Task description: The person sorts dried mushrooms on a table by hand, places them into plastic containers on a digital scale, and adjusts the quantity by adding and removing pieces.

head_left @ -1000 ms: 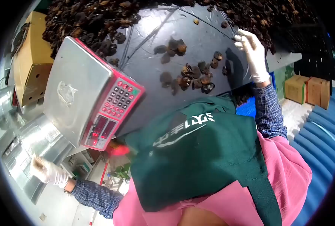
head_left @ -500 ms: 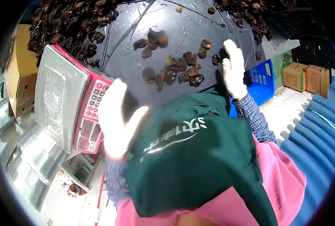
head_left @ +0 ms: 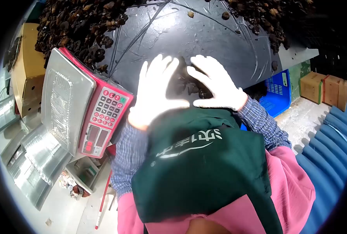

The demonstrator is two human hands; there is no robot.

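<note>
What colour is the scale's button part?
The scale has a red keypad panel with red and grey buttons, plus one green; seen in the head view.

Red scale [head_left: 85, 111] with steel pan at table's left edge. Cardboard box [head_left: 25, 74] beyond it. Blue crate [head_left: 274, 93] under table; brown boxes [head_left: 323, 89] on floor, right.
</note>
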